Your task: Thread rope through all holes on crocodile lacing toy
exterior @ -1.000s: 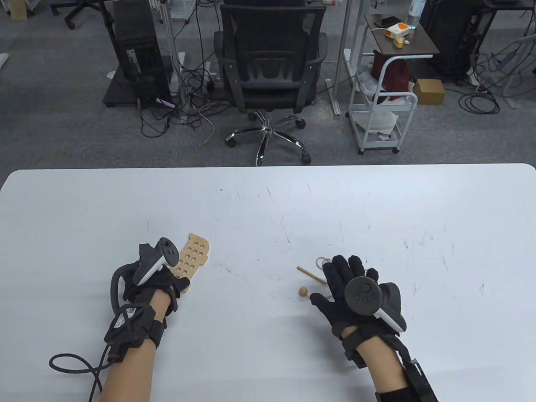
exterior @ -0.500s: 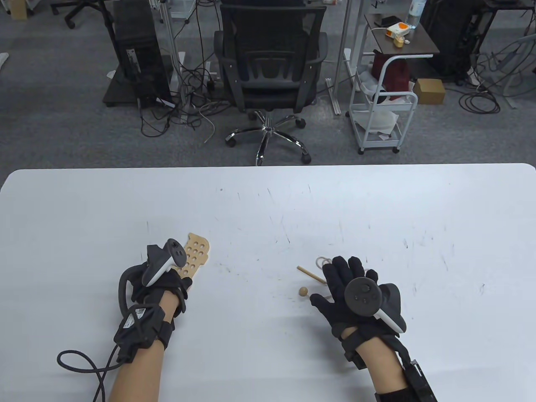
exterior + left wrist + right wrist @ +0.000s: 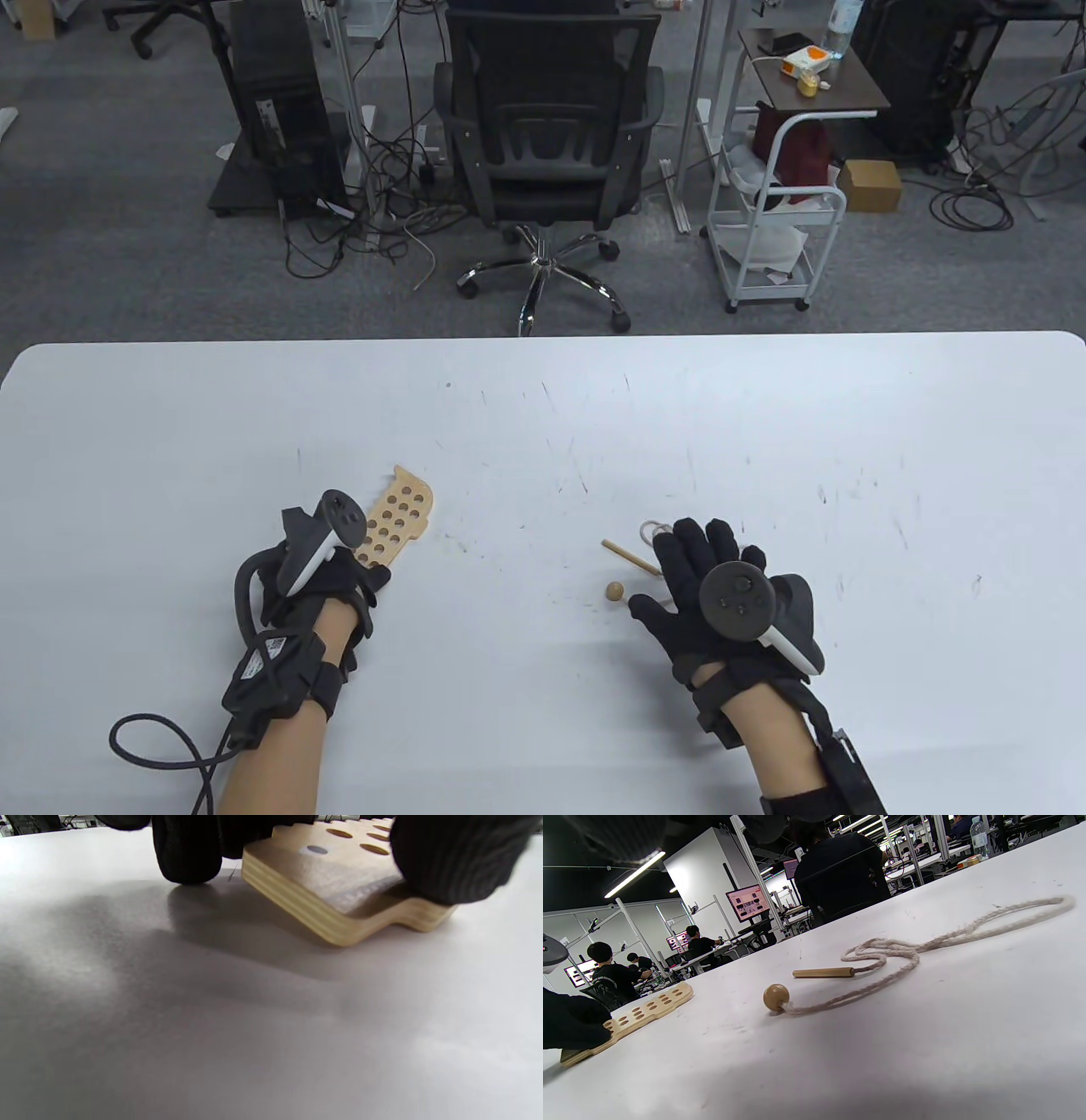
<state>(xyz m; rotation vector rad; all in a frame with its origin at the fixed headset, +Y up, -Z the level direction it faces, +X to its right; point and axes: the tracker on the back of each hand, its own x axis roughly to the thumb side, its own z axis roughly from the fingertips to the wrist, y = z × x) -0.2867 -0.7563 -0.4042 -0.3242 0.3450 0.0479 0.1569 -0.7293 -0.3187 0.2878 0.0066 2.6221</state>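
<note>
Gripping the near end of the board point(image 3: 399, 519), the left hand point(image 3: 327, 581) holds a flat plywood piece whose layered edge shows in the left wrist view; fingers point(image 3: 186, 853) sit on one side and a thumb on top. That end is lifted off the table point(image 3: 543, 407); the far end cannot be judged. The board is pale wood with rows of round holes and a notched, stepped outline. It lies on the left part of the table, angled away to the right.

The rope point(image 3: 903, 955) is off-white, twisted cord, lying in loose loops on the table under and beside the right hand point(image 3: 708, 594). One end carries a slim wooden stick point(image 3: 629, 555), the other a round wooden bead point(image 3: 614, 591). No rope passes through any hole.

The right hand hovers palm down over the rope with fingers spread and extended, holding nothing. From above it hides most of the cord; only a small loop shows past the fingertips.

The table is white, matte and marked with fine dark scratches.

A label on the left wrist strap is too small to read.
</note>
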